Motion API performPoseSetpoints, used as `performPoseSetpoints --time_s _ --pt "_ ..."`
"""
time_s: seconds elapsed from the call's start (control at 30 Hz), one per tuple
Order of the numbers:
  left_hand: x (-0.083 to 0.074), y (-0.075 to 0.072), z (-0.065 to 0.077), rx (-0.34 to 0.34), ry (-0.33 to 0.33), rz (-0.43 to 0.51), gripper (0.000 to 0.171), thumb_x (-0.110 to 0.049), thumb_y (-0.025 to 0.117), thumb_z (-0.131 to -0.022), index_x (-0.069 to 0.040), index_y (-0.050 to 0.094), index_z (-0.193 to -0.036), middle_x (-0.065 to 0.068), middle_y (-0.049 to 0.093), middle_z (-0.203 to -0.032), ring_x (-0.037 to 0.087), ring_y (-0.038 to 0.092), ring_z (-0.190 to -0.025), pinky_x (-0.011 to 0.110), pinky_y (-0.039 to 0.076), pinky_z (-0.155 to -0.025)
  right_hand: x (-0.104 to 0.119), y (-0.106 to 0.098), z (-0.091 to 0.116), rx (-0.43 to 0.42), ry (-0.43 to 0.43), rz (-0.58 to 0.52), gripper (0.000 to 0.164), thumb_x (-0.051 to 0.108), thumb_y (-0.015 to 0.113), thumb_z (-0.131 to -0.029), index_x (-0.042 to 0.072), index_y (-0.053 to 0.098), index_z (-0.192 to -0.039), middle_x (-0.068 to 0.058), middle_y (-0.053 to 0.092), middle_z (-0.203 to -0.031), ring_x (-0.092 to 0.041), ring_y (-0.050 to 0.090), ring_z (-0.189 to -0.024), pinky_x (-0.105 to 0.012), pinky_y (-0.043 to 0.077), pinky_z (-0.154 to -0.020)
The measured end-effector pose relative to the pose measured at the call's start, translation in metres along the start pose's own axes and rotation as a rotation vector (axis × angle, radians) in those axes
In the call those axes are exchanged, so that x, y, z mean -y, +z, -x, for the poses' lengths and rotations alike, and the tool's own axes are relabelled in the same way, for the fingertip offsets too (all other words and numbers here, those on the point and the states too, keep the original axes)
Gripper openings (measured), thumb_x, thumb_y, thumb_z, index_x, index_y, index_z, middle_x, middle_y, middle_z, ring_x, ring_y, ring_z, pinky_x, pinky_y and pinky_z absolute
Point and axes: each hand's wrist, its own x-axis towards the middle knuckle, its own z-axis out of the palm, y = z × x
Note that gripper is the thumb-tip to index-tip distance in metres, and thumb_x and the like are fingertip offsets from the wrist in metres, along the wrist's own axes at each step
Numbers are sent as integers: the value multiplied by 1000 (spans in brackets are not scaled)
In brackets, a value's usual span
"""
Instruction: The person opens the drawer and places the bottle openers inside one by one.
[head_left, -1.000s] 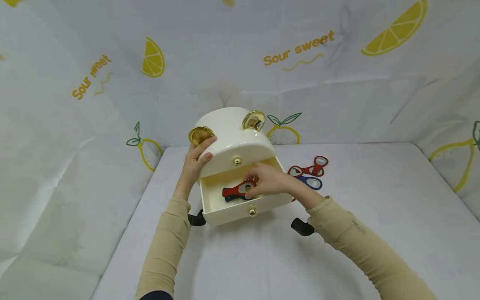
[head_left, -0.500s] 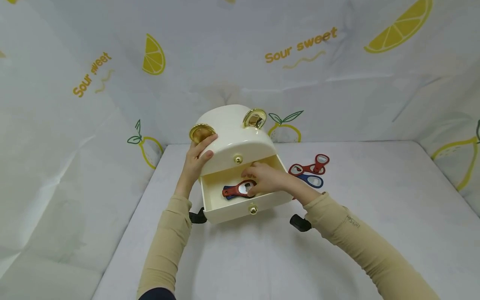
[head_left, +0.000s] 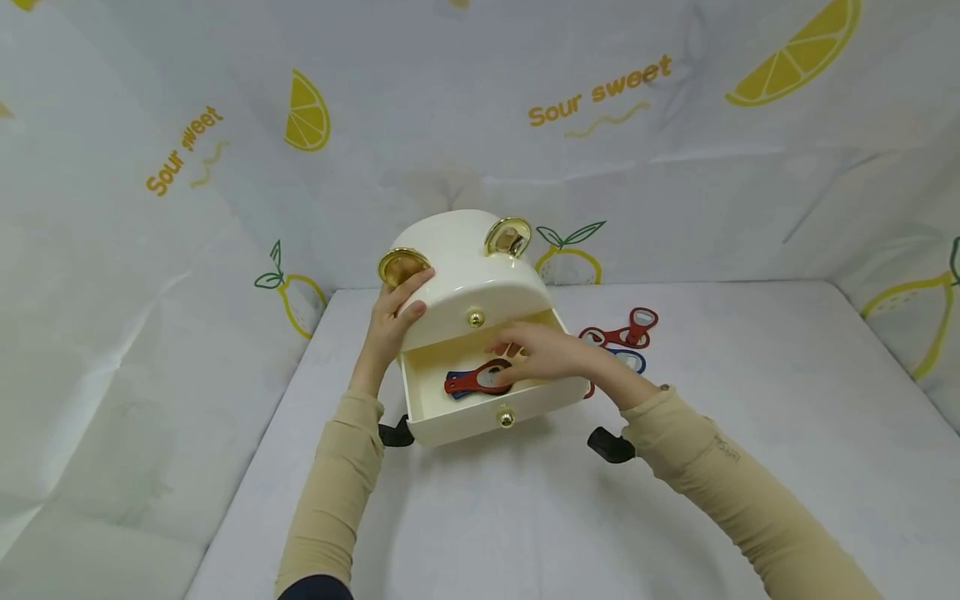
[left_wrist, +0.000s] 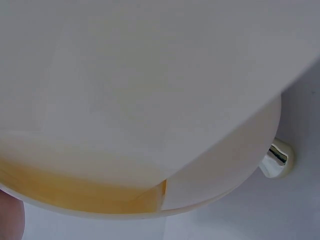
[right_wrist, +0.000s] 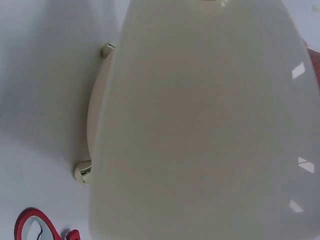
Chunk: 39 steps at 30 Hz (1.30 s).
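Observation:
A white box (head_left: 450, 237) with gold ears and knobs stands tilted toward the back, its lower drawer (head_left: 450, 429) pulled out. My left hand (head_left: 390, 325) grips the box's left side, thumb on the front face and fingers by the gold ear. Inside the drawer a red bottle opener (head_left: 461, 382) lies across a blue bottle opener (head_left: 457, 395). Over the drawer, my right hand (head_left: 543, 350) hovers with loosely bent, spread fingers, its thumb overlapping the red opener's round end. In the left wrist view, part of a finger (left_wrist: 10, 217) shows at the corner.
Right of the box lie several more openers, among them a red opener (head_left: 642, 323) and a blue opener (head_left: 633, 362), partly behind my right forearm. Black wrist cameras (head_left: 396, 432) hang below both wrists. A lemon-print cloth (head_left: 450, 125) rises behind the table.
My right hand has loosened from the red opener and drawn slightly right, fingers spreading. The red opener now lies turned slightly over the blue one. The left hand stays on the box.

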Motion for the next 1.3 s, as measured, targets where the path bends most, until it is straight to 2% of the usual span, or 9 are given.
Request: performPoseSetpoints --time_s 0.2,0.37,0.6,0.73,0.87,1.07,1.2,1.3 --pt "-4 0 1 -5 0 1 91 -74 52 -74 -3 50 -130 26 30 -136 24 37 -112 33 38 -83 3 -10 14 -24 19 -104 44 24 70 -83 2 58 -119 -16 59 -119 -30 57 -106 -47 45 -94" --pt "-7 1 2 -6 15 -2 91 -74 51 -76 -1 50 -130 29 29 -136 25 35 -112 33 38 -83 1 -20 28 -103 32 -172 40 24 69 -83 8 60 -119 -12 61 -118 -28 57 -108 -43 46 -94" --pt "32 0 -6 -19 25 -5 80 -72 53 -76 -14 54 -131 17 33 -138 20 37 -112 33 41 -80 -16 -32 52 -239 26 -240 40 22 69 -84 9 59 -120 -11 61 -116 -16 56 -101 -29 47 -87" --pt "33 -1 -7 -24 15 -17 81 -75 53 -74 -17 55 -130 16 34 -136 21 40 -109 33 43 -78 -31 -38 67 -302 48 -235 36 22 68 -86 11 60 -119 -9 59 -118 -17 57 -104 -25 47 -87" --pt "34 -1 -7 -25 27 -13 78 -73 53 -76 -18 55 -130 16 33 -136 22 39 -110 34 42 -79 -48 -42 80 -358 99 -220 35 24 67 -86 15 60 -119 -2 58 -118 -15 58 -105 -20 47 -86" --pt "35 -1 -6 -20 35 -14 80 -73 53 -76 -14 54 -131 17 34 -137 19 36 -112 34 39 -83 -74 -41 96 -371 136 -229 37 20 67 -86 8 58 -120 0 58 -115 -8 58 -101 -15 47 -83" --pt "34 -1 -7 -11 32 -14 82 -70 53 -78 -9 52 -131 21 32 -138 18 35 -113 34 38 -84 -86 -38 103 -365 210 -185 39 24 67 -86 10 58 -121 -3 59 -115 -6 56 -97 -21 47 -82" --pt "22 0 -5 -10 33 -11 81 -67 54 -80 -4 51 -131 24 31 -138 18 35 -113 34 37 -85 -94 -36 106 -361 265 -161 41 29 67 -86 11 57 -122 -6 59 -116 -8 54 -97 -28 46 -83"
